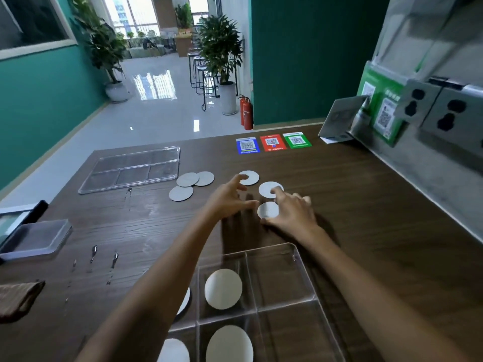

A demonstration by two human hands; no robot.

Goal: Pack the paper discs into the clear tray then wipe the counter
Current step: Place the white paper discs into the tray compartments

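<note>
A clear compartment tray [300, 278] sits at the near edge with several white paper discs [223, 288] inside it. Loose discs lie on the wooden counter: three at the left [194, 180] and three near my hands. My left hand [228, 198] reaches forward, with a fingertip touching the far disc [251, 177]. My right hand [292, 212] rests fingers on the middle disc [268, 189], and its thumb lies beside the near disc [268, 210].
A second clear tray [133, 168] lies at the far left. A brown cloth [18, 299] sits at the left edge, beside water drops [94, 253] and a clear lidded box [36, 239]. Three QR cards [273, 142] lie at the far side. The right wall has sockets [444, 111].
</note>
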